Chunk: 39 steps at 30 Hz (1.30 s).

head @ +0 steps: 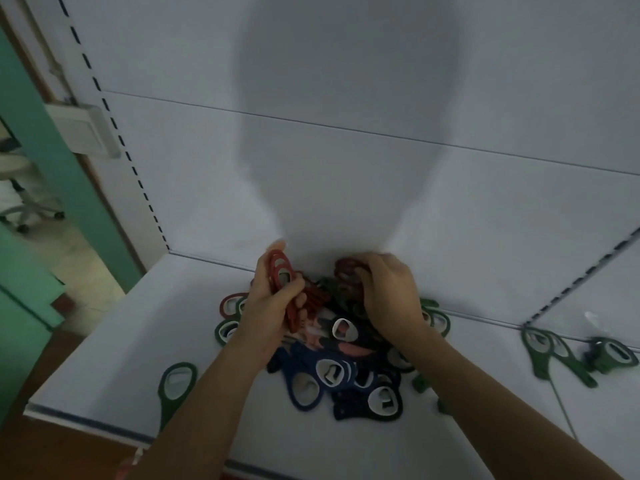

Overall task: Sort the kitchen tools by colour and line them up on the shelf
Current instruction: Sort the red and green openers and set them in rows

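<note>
A heap of flat bottle-opener tools (346, 372) in red, green and dark blue lies in the middle of the white shelf (114, 348). My left hand (270, 306) grips a bunch of red tools (280, 271) and holds them upright above the heap's left side. At the back of the heap my right hand (391, 296) reaches down, its fingers curled on a dark red tool (348, 268). Dark blue tools (311, 389) fill the near part of the heap.
One green tool (175, 386) lies alone near the shelf's front left edge. A few green tools (568, 355) lie grouped at the right. The white back panel rises right behind the heap. A green doorframe (52, 161) stands at the left.
</note>
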Motion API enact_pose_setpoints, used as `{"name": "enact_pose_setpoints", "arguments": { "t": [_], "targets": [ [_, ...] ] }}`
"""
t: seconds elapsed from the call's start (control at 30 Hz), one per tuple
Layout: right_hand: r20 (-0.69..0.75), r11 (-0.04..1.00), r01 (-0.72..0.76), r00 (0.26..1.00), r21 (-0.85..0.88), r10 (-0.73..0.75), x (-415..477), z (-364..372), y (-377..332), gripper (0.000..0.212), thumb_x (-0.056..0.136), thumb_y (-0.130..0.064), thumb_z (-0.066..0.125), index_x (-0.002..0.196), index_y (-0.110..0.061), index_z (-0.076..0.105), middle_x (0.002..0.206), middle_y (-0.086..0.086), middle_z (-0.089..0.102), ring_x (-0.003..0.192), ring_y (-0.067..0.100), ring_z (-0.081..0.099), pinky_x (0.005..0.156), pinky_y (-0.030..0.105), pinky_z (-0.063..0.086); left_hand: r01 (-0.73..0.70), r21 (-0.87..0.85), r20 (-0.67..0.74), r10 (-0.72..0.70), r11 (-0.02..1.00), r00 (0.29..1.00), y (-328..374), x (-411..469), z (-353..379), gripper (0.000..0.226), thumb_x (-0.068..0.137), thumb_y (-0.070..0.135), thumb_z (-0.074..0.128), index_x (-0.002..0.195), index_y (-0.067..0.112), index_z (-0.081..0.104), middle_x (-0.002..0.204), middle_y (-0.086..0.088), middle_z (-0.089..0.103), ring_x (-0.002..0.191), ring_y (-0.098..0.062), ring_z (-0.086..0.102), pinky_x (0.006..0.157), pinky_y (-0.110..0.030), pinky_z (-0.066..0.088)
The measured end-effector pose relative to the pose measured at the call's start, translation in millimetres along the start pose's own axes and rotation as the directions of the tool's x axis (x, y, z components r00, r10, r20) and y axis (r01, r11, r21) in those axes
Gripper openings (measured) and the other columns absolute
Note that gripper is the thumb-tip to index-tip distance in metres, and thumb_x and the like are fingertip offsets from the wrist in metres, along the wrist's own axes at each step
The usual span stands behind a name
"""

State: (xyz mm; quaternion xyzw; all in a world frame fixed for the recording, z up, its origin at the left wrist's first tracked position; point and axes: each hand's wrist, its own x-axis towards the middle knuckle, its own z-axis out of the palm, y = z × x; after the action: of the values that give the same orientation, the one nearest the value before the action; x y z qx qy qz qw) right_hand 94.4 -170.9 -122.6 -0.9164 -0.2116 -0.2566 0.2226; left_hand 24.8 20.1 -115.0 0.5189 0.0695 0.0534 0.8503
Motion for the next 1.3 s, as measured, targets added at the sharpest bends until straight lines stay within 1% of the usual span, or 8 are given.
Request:
{"name": "enact_pose_setpoints", "arguments": {
  "t": [0.13,0.33,0.43,0.53,0.67,0.77,0.97,1.3],
  "targets": [
    [-0.078,0.961,-0.074,0.992,0.267,0.098,-1.5,-10.7,-28.0,0.014,0.1,-0.011,0.058,0.107,-0.01,0.069,0.1,0.001,0.065,0.091,0.016,0.057,0.083,0.023,0.045,-0.008,0.086,-0.021,0.01,0.996,1.0,2.9,0.9,7.6,0.044,0.094,0.011,0.069,0.13,0.035,0.059,0.1,-0.002,0.076,0.097,-0.026,0.071,0.089,-0.044,0.057],
    [0.326,0.639,-0.392,0.918,0.662,0.225,10.1,-15.3,-78.3,0.012,0.098,-0.016,0.066,0.105,-0.01,0.073,0.089,-0.004,0.074,0.077,0.007,0.07,0.069,0.017,0.054,-0.022,0.181,-0.009,0.024,0.983,1.0,14.6,4.6,6.2,0.05,0.081,0.033,0.083,0.127,0.029,0.064,0.119,-0.001,0.074,0.113,-0.021,0.07,0.099,-0.042,0.055],
    [0.31,0.713,-0.43,0.901,0.553,0.303,20.7,-7.2,-79.1,0.015,0.095,-0.024,0.071,0.108,-0.017,0.067,0.084,-0.007,0.069,0.069,0.006,0.066,0.061,0.013,0.047,-0.022,0.067,-0.12,0.03,0.997,0.992,20.1,4.1,-4.5,0.021,0.096,0.012,0.066,0.117,0.016,0.069,0.11,-0.01,0.076,0.109,-0.032,0.071,0.093,-0.043,0.058],
    [0.393,0.97,-0.167,0.916,0.175,0.087,25.2,10.2,-68.0,0.017,0.096,-0.032,0.066,0.103,-0.017,0.068,0.091,0.0,0.07,0.081,0.019,0.065,0.07,0.025,0.048,0.015,-0.151,-0.161,-0.04,0.988,0.986,29.4,-0.4,-19.0,0.019,0.1,0.011,0.059,0.119,0.01,0.065,0.106,-0.012,0.075,0.102,-0.034,0.073,0.081,-0.042,0.063],
    [0.569,0.997,0.065,0.822,-0.039,-0.031,18.9,30.7,-72.3,0.04,0.086,-0.04,0.071,0.118,-0.017,0.064,0.117,0.007,0.062,0.107,0.028,0.059,0.089,0.038,0.051,0.0,-0.215,-0.164,-0.036,0.977,0.986,37.4,-9.1,-33.0,0.028,0.103,0.016,0.055,0.13,0.009,0.058,0.092,-0.012,0.073,0.063,-0.02,0.066,0.057,-0.033,0.058],
    [0.554,0.995,0.085,0.832,-0.058,-0.039,21.2,36.3,-69.8,0.041,0.089,-0.036,0.069,0.123,-0.015,0.062,0.122,0.01,0.06,0.113,0.031,0.056,0.095,0.04,0.049,-0.008,-0.263,-0.197,-0.045,0.965,0.979,35.4,-12.0,-43.1,0.044,0.092,0.021,0.066,0.134,0.017,0.055,0.081,-0.005,0.061,0.054,-0.014,0.048,0.049,-0.027,0.044],
    [0.53,0.997,0.072,0.846,-0.007,-0.058,28.2,30.8,-55.6,0.027,0.093,-0.024,0.065,0.117,-0.013,0.068,0.113,0.01,0.07,0.102,0.031,0.064,0.089,0.041,0.052,0.077,-0.325,-0.117,-0.121,0.943,0.986,37.8,-19.9,-52.3,0.045,0.082,0.001,0.064,0.121,0.019,0.054,0.09,-0.011,0.059,0.068,-0.023,0.063,0.07,-0.039,0.057],
    [0.235,0.897,-0.325,0.936,0.3,0.261,25.3,13.0,-44.9,0.021,0.08,-0.017,0.084,0.1,-0.013,0.08,0.09,-0.004,0.077,0.067,-0.004,0.06,0.065,-0.004,0.038,0.083,-0.229,-0.148,-0.119,0.97,0.982,32.5,-19.1,-36.4,0.036,0.099,0.0,0.054,0.132,0.016,0.054,0.102,-0.015,0.068,0.074,-0.023,0.067,0.074,-0.042,0.056]
  ]
}}
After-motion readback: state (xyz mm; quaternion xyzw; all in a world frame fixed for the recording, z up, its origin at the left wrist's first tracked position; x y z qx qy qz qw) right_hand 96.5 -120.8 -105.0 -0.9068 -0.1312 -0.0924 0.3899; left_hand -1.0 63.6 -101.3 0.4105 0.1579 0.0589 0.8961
